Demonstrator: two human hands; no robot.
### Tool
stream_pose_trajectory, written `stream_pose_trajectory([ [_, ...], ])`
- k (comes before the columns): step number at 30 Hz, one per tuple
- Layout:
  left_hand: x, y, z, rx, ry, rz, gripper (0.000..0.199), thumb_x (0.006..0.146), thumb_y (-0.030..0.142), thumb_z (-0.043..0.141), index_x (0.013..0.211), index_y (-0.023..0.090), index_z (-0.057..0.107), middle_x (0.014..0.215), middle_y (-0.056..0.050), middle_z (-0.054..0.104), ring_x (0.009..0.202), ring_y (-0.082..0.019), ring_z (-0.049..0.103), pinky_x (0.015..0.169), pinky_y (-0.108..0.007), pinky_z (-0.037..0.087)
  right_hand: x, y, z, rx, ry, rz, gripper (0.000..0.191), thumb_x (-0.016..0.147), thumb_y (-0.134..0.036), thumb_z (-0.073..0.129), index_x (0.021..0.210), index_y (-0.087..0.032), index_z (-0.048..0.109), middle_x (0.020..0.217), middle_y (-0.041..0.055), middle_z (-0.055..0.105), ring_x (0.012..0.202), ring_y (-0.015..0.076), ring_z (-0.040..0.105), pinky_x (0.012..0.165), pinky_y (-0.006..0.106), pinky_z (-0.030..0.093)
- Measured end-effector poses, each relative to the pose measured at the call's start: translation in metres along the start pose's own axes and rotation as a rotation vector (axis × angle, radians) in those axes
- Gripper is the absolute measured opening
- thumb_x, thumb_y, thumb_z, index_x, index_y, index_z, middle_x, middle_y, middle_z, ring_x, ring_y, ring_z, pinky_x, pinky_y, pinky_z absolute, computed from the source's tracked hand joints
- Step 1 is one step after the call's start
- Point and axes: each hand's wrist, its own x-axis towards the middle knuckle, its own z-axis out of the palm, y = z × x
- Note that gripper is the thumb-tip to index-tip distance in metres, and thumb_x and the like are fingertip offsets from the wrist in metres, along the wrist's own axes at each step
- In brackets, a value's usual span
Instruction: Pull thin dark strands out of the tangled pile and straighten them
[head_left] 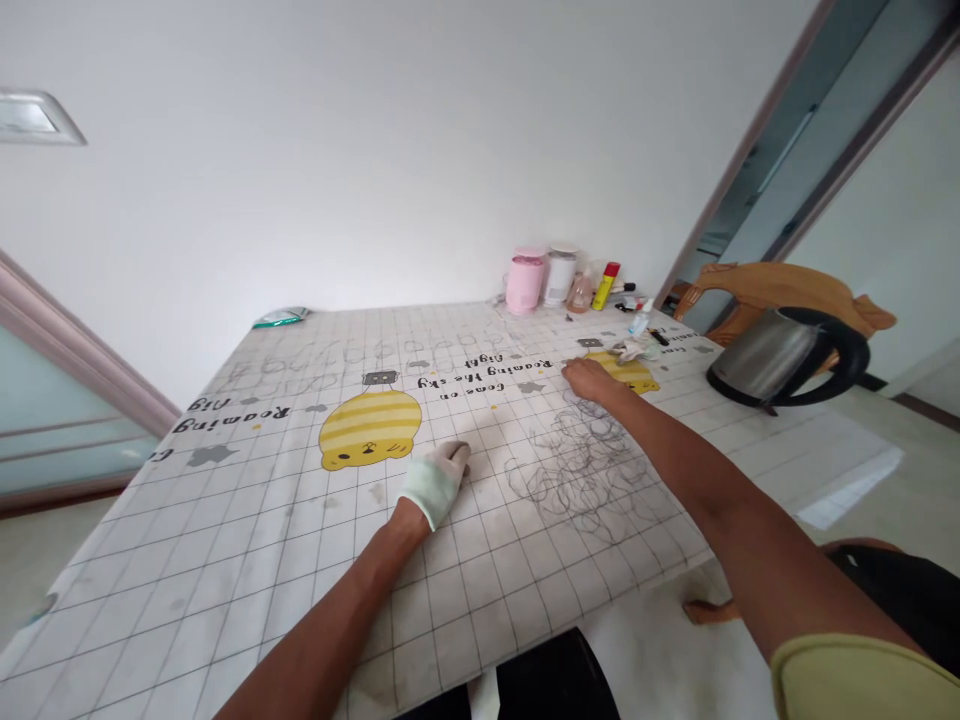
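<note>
My left hand [442, 475], in a pale glove, rests on the grid-patterned tablecloth [247, 560] beside a printed yellow balloon animal [371, 430]. Its fingers are curled together; what they hold, if anything, is hidden. Farther forward and to the right, my bare right hand [586, 380] touches the top edge of a loose tangle of dark thin strands [592, 465]. Those fingers are bent closed, and anything between them is too small to make out. A crumpled whitish item [636, 348] lies just beyond the right hand.
Along the wall stand a pink canister [524, 283], a white canister [559, 276] and a yellow spray can with a red cap [605, 286]. A steel kettle [772, 355] sits at the right, near a wooden chair [795, 290]. A green packet [281, 317] lies at the back left.
</note>
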Motion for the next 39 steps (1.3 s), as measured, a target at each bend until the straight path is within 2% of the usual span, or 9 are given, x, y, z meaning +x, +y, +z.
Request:
stream_pose_trajectory([
  [7, -0.001, 0.002, 0.001, 0.040, -0.003, 0.006, 0.037, 0.100, 0.040, 0.045, 0.109, 0.024, 0.077, 0.085, -0.005, 0.078, 0.076, -0.022, 0.071, 0.073, -0.031, 0.050, -0.026, 0.030, -0.011, 0.008, 0.262, 0.145, 0.032, 0.100, -0.014, 0.043, 0.112, -0.007, 0.071, 0.117, 0.0224, 0.068, 0.115, 0.0303, 0.059, 0.094, 0.036, 0.045],
  [9, -0.001, 0.002, 0.002, 0.065, 0.002, 0.009, 0.037, 0.100, 0.040, 0.046, 0.111, 0.024, 0.077, 0.088, -0.006, 0.078, 0.078, -0.023, 0.071, 0.075, -0.031, 0.050, -0.034, 0.042, -0.016, 0.053, 0.411, 0.206, 0.031, 0.101, -0.018, 0.042, 0.112, -0.009, 0.070, 0.117, 0.0209, 0.068, 0.116, 0.0307, 0.058, 0.095, 0.037, 0.046],
  [14, -0.002, 0.007, 0.000, 0.073, -0.008, -0.005, 0.039, 0.100, 0.041, 0.046, 0.115, 0.022, 0.077, 0.091, -0.006, 0.079, 0.080, -0.024, 0.071, 0.076, -0.032, 0.051, -0.048, 0.060, -0.031, 0.409, 0.910, 0.301, 0.018, 0.095, -0.023, 0.052, 0.096, -0.018, 0.068, 0.101, 0.0133, 0.071, 0.095, 0.0264, 0.064, 0.091, 0.039, 0.051],
  [18, -0.005, 0.013, -0.005, 0.046, -0.019, -0.010, 0.038, 0.100, 0.039, 0.046, 0.113, 0.022, 0.077, 0.087, -0.005, 0.078, 0.075, -0.022, 0.071, 0.075, -0.031, 0.051, -0.052, 0.047, -0.047, 0.865, 1.026, 0.387, 0.010, 0.089, -0.027, 0.057, 0.089, -0.020, 0.064, 0.092, 0.0088, 0.072, 0.084, 0.0244, 0.069, 0.073, 0.037, 0.057],
  [22, -0.010, 0.020, -0.011, -0.019, 0.026, -0.034, 0.036, 0.099, 0.038, 0.047, 0.111, 0.021, 0.077, 0.085, -0.003, 0.078, 0.069, -0.019, 0.070, 0.072, -0.029, 0.052, -0.058, 0.004, -0.065, 1.154, 0.985, 0.387, 0.010, 0.087, -0.029, 0.059, 0.090, -0.020, 0.062, 0.087, 0.0067, 0.073, 0.075, 0.0220, 0.070, 0.063, 0.033, 0.055],
  [28, -0.032, 0.048, -0.028, -0.280, 0.110, 0.008, 0.045, 0.096, 0.040, 0.057, 0.134, 0.017, 0.068, 0.106, -0.006, 0.079, 0.073, -0.015, 0.073, 0.074, -0.025, 0.056, -0.082, -0.116, -0.090, 0.660, 0.907, 0.106, 0.006, 0.092, -0.021, 0.057, 0.090, -0.022, 0.062, 0.083, 0.0044, 0.069, 0.075, 0.0198, 0.062, 0.072, 0.032, 0.047],
  [32, -0.036, 0.058, -0.036, -0.414, 0.151, 0.007, 0.049, 0.093, 0.040, 0.065, 0.136, 0.017, 0.067, 0.108, -0.008, 0.080, 0.074, -0.015, 0.073, 0.075, -0.024, 0.057, -0.090, -0.189, -0.096, 0.571, 0.889, -0.110, 0.013, 0.097, -0.017, 0.049, 0.094, -0.022, 0.060, 0.090, 0.0081, 0.067, 0.088, 0.0239, 0.061, 0.077, 0.035, 0.046],
  [35, -0.028, 0.049, -0.039, -0.488, 0.240, -0.014, 0.045, 0.093, 0.036, 0.064, 0.135, 0.018, 0.068, 0.121, -0.009, 0.077, 0.073, -0.013, 0.072, 0.072, -0.023, 0.056, -0.087, -0.220, -0.094, 0.688, 0.830, -0.225, 0.015, 0.101, -0.020, 0.047, 0.096, -0.023, 0.061, 0.091, 0.0085, 0.066, 0.088, 0.0241, 0.061, 0.078, 0.036, 0.048],
  [39, -0.017, 0.032, -0.043, -0.569, 0.258, -0.064, 0.033, 0.094, 0.037, 0.061, 0.116, 0.017, 0.076, 0.105, -0.008, 0.079, 0.063, -0.012, 0.067, 0.062, -0.024, 0.054, -0.082, -0.239, -0.086, 0.946, 0.757, -0.254, 0.016, 0.102, -0.029, 0.051, 0.098, -0.025, 0.066, 0.092, 0.0068, 0.068, 0.083, 0.0224, 0.064, 0.075, 0.036, 0.052],
])
